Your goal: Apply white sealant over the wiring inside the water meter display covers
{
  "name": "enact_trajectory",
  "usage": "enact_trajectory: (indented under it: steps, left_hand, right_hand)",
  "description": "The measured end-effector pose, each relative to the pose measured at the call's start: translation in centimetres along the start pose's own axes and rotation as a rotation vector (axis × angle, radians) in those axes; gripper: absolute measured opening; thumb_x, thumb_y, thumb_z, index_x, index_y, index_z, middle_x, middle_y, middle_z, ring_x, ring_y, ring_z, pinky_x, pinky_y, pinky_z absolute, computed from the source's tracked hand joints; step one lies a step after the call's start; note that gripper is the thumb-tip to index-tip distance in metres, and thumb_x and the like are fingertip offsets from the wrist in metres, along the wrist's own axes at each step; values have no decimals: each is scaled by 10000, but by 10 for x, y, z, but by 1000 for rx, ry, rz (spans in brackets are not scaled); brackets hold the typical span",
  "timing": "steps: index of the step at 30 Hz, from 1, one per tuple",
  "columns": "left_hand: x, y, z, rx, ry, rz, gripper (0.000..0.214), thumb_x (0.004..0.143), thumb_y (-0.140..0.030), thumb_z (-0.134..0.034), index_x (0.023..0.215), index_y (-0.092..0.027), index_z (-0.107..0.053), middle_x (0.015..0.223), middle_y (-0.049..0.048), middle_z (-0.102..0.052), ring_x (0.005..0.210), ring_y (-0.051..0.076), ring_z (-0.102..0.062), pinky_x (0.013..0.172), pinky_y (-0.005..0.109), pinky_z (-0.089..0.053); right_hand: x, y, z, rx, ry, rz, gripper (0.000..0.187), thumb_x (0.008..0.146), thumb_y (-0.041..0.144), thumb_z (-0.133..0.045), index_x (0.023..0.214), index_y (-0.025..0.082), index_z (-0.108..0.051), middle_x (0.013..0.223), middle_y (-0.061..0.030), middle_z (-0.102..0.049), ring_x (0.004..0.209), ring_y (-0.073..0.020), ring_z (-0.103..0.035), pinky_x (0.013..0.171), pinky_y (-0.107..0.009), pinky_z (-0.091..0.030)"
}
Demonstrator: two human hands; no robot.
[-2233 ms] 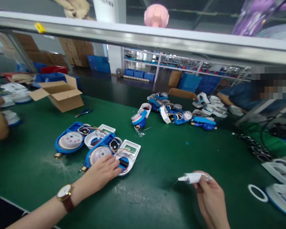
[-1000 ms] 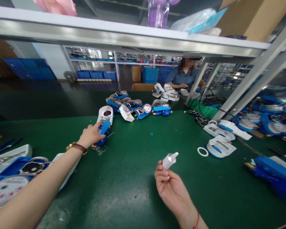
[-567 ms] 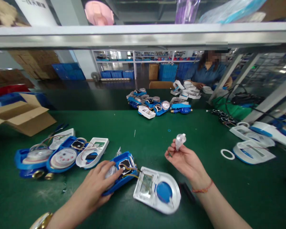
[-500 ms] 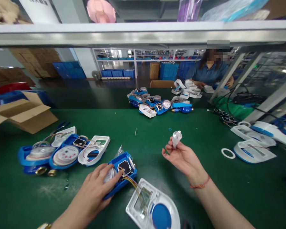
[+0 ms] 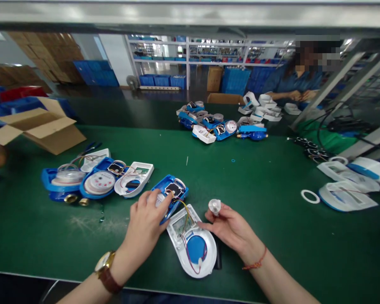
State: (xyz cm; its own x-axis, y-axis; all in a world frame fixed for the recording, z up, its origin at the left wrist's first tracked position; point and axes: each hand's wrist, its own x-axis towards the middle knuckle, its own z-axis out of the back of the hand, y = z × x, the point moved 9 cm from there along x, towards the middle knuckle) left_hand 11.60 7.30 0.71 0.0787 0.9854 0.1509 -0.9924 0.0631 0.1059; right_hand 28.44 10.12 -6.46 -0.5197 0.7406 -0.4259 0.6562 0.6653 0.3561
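Observation:
My left hand (image 5: 148,215) is wrapped over the near end of an opened blue water meter (image 5: 177,190), fingers on its clear round dial cover. Yellow and dark wires run from this meter to a white plastic cover (image 5: 190,270), which lies inside-up in front of me. It has a window and a blue disc inside. My right hand (image 5: 231,228) pinches a small clear plastic piece (image 5: 214,206), round at the top, above the table. One finger of that hand reaches to the edge of the white cover. A black strip (image 5: 218,255) lies beside the cover, partly hidden.
Opened water meters (image 5: 98,183) lie at left near a cardboard box (image 5: 55,135). More meters (image 5: 221,128) stand at the back, where a co-worker (image 5: 299,84) sits. White covers (image 5: 348,196) and a white ring (image 5: 310,196) lie at right. A metal shelf (image 5: 190,16) crosses overhead.
My right hand has come down and left with the clear piece, to the white cover. The cover now lies closer to the meter. A person's hand shows at the far left.

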Motion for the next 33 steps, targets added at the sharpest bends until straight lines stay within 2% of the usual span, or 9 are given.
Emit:
enact_trajectory:
  steps: [5,10,13,15,17,20,22,27,33]
  left_hand:
    - [9,1,7,40,29,30,553,783,-267,-665,1301,-277,-469,1291,164,-470,1155,379,-434,795,498,-453]
    - [-8,-9,11,61,57,62,464,811,-230,-630,1263,-233,-525,1244,178,-514,1074,370,-485,732,454,-466]
    - [-18,-23,12,-10,63,48,435,807,-200,-632,1231,-260,-558,1292,160,-502,1124,371,-467,789,480,-444]
    - [-22,-35,7,-185,104,4,385,823,-225,-617,1202,-284,-580,1311,155,-492,1174,382,-436,862,547,-381]
    - [-26,-53,-5,-379,218,-94,349,791,-264,-666,1135,-302,-621,1194,140,-576,1112,373,-489,881,580,-336]
    - [-31,-73,-25,-557,417,-214,244,635,-273,-801,854,-222,-707,878,104,-660,912,335,-570,834,532,-363]
    - [-29,-74,-30,-691,496,-211,118,669,-241,-761,676,-159,-676,759,92,-648,840,296,-574,813,483,-372]
    - [-1,-65,-17,-1183,592,-5,212,836,-318,-522,741,-157,-620,754,48,-630,740,172,-567,735,324,-434]
    - [15,-71,3,-1682,603,284,150,906,-323,-311,861,-194,-373,799,-6,-407,717,86,-489,752,289,-497]
  right_hand:
    - [-10,12,5,57,-63,146,168,658,110,-778,703,169,-628,745,18,-677,711,-140,-597,856,-499,-486]
    - [-30,11,24,153,-162,210,195,636,133,-806,692,193,-629,754,57,-671,715,-104,-586,962,-519,-431]
    - [-34,12,34,196,-204,188,215,614,119,-809,703,189,-626,773,51,-668,719,-109,-588,989,-582,-388]
    - [-34,13,36,215,-217,173,216,617,108,-799,713,188,-623,783,47,-666,722,-115,-588,989,-614,-374]
    - [-33,15,35,222,-220,165,206,634,109,-788,723,188,-620,790,41,-667,724,-120,-587,978,-633,-375]
    - [-29,18,31,211,-209,173,195,649,101,-771,720,189,-612,788,37,-667,720,-124,-586,959,-626,-397]
    - [-27,21,29,202,-197,189,197,647,94,-766,703,189,-602,768,41,-661,719,-127,-587,944,-607,-419]
    - [-23,29,30,192,-173,221,211,636,121,-781,688,189,-588,749,47,-654,718,-131,-583,885,-547,-478]
    - [-24,33,30,159,-153,228,202,638,119,-777,708,189,-601,751,39,-654,705,-129,-575,839,-495,-512]
